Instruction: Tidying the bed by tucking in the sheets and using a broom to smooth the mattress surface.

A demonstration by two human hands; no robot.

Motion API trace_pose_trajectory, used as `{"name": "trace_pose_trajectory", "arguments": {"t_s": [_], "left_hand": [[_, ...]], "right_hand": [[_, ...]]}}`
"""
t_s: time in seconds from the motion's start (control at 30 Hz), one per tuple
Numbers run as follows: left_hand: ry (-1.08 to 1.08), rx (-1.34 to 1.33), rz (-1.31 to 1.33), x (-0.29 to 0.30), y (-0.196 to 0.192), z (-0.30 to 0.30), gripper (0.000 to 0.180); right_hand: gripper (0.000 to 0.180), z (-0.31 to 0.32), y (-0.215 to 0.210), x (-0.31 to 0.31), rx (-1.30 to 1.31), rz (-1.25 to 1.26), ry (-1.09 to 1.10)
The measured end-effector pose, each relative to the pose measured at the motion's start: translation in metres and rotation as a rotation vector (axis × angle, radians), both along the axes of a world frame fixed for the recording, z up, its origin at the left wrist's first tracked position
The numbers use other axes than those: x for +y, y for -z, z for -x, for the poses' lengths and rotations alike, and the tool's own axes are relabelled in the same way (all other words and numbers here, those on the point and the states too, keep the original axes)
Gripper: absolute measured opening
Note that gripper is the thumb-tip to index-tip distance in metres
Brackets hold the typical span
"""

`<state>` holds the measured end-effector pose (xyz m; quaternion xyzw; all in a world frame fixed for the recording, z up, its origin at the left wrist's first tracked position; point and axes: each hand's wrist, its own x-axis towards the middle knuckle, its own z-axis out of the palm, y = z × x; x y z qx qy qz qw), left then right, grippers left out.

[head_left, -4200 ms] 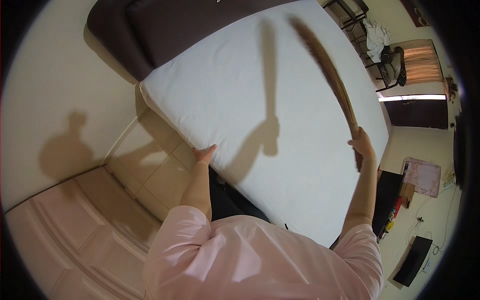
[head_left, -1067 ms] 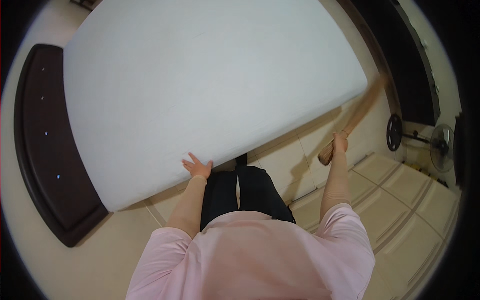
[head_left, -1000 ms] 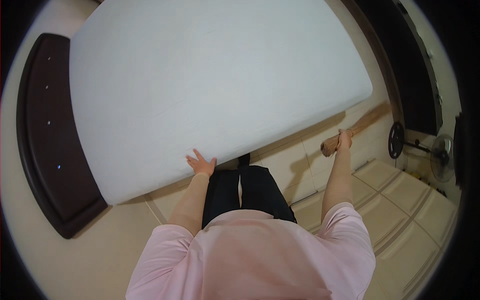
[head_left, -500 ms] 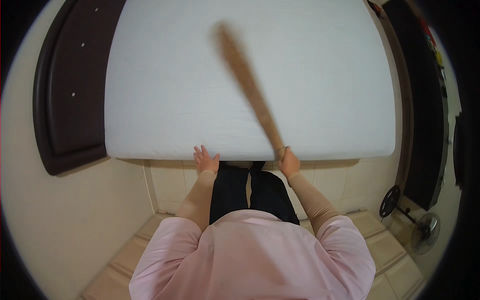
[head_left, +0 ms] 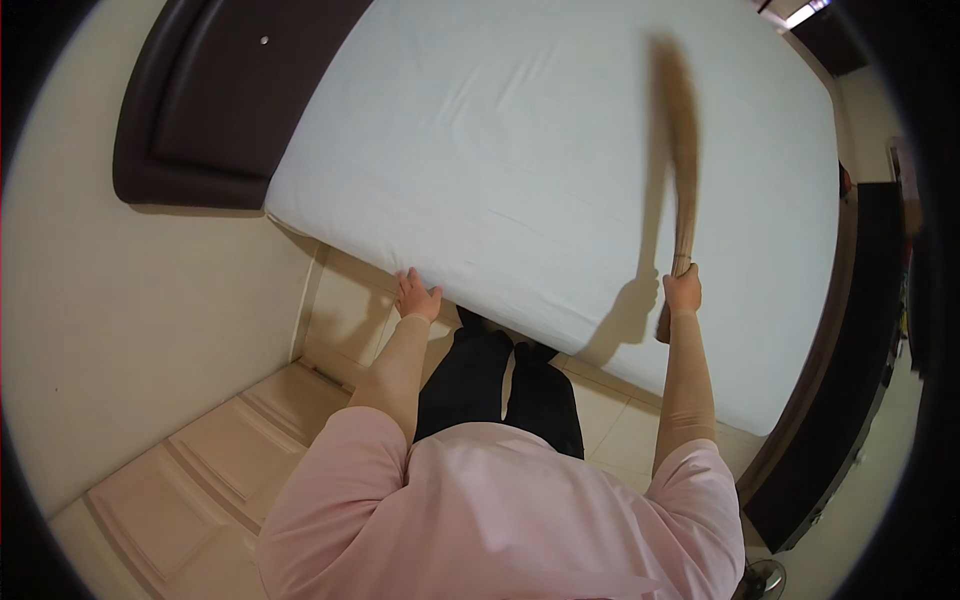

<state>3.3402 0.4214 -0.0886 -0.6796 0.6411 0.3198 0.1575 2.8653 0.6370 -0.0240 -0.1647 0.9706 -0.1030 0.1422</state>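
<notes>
A bed with a white fitted sheet (head_left: pixel 480 190) fills the middle of the view. My right hand (head_left: pixel 683 290) is wrapped round the handle of a stick broom (head_left: pixel 686 190), a bundle of thin brown sticks. Its bristle end points to the far side over the right part of the mattress and is blurred; its shadow falls on the sheet just to the left. My left hand (head_left: pixel 417 297) is open, fingers spread, at the near edge of the mattress, its fingertips at the side of the sheet. Faint creases run across the far part of the sheet.
A dark brown padded headboard (head_left: pixel 215 110) stands at the left against a cream wall (head_left: pixel 130 330). A long black cabinet (head_left: pixel 850 370) runs along the right. Behind me at lower left is a panelled door (head_left: pixel 230 450); part of a fan (head_left: pixel 765 578) shows at lower right.
The broom has swung from the middle of the bed to the right, with my right hand moving right and up. The view has turned, so the bed appears tilted. My left hand stays near the edge.
</notes>
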Motion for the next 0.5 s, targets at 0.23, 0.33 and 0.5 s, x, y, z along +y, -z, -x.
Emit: {"name": "trace_pose_trajectory", "arguments": {"t_s": [0.23, 0.33, 0.5], "left_hand": [[0.153, -0.057, 0.088, -0.028, -0.011, -0.031, 0.087], [0.306, -0.06, 0.093, -0.042, -0.009, -0.043, 0.088], [0.378, -0.157, -0.235, -0.065, 0.005, -0.047, 0.089]], "right_hand": [[0.06, -0.106, 0.072, -0.083, -0.203, 0.101, -0.104], [0.047, -0.18, 0.05, -0.085, -0.275, -0.102, -0.48], [0.027, -0.181, -0.018, -0.114, -0.284, -0.261, -0.969]]}}
